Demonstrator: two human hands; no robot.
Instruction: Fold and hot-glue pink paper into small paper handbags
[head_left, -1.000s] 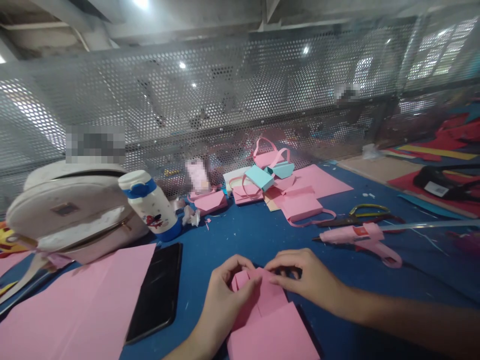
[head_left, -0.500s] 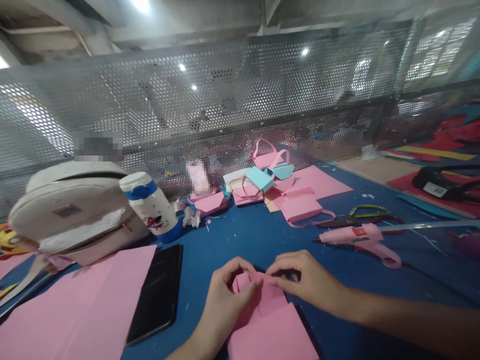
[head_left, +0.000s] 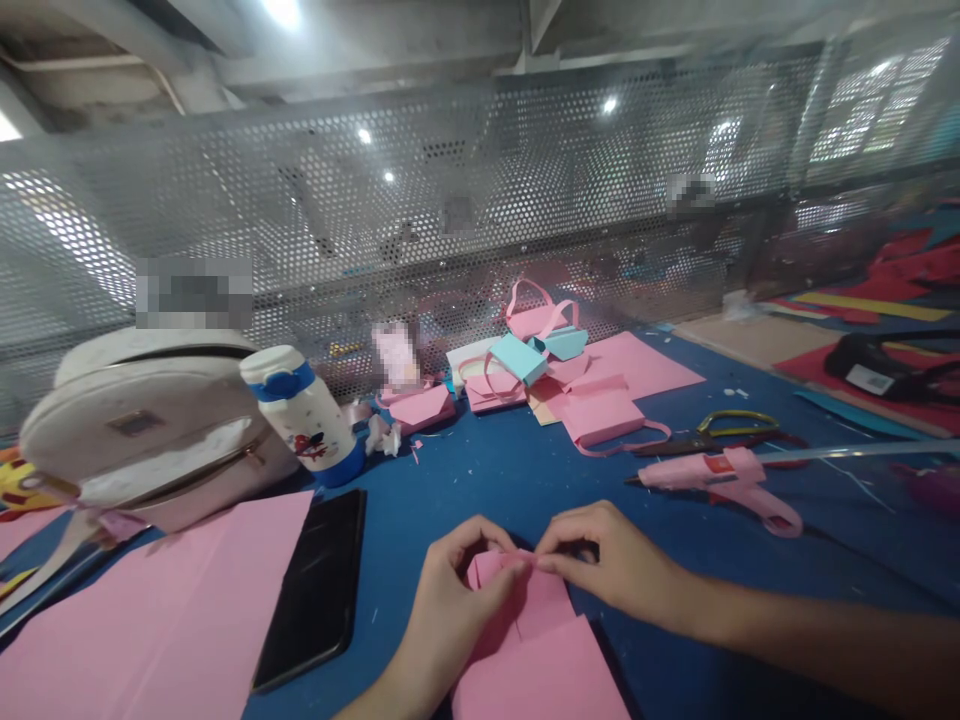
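A folded piece of pink paper (head_left: 541, 650) lies on the blue table in front of me, at the bottom middle. My left hand (head_left: 459, 590) pinches its far edge from the left, with the thumb on top. From the right, my right hand (head_left: 611, 560) pinches the same edge between thumb and fingers, close to the left thumb. Slits or creases show near the folded far end. To the right of my right hand lies a pink glue gun (head_left: 724, 472) with a clear glue stick in its back.
Scissors (head_left: 739, 425) lie behind the glue gun. Small pink and blue paper bags (head_left: 600, 408) stand by the perforated metal screen (head_left: 450, 180). On the left are a black phone (head_left: 319, 585), a large pink sheet (head_left: 172, 610), a bottle (head_left: 307, 425) and a pale backpack (head_left: 172, 420).
My fingers have shifted slightly closer together along the far edge, which now looks more pressed down. The near part of the pink paper has moved a little to the left.
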